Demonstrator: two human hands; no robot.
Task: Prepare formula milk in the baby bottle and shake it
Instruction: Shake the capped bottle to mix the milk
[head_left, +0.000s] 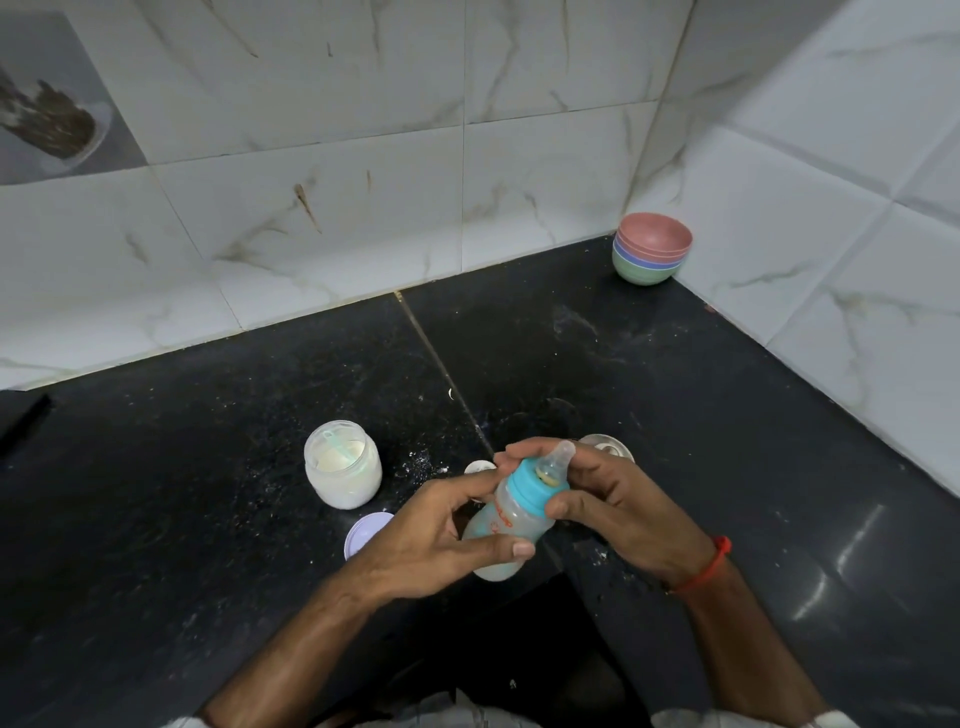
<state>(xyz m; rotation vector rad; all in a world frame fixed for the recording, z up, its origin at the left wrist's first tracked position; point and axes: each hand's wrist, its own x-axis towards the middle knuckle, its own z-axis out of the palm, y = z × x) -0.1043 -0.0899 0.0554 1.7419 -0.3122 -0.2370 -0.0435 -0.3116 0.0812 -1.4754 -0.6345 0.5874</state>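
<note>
Head view: bottle (503, 525) between both hands.

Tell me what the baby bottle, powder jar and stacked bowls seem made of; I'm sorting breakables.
The baby bottle looks like cloudy translucent plastic with a matte teal plastic collar and a soft clear teat, likely silicone. The powder jar is clear and thick-walled; glass or plastic, I can't tell. The stacked bowls look like matte, opaque pastel plastic.
</note>
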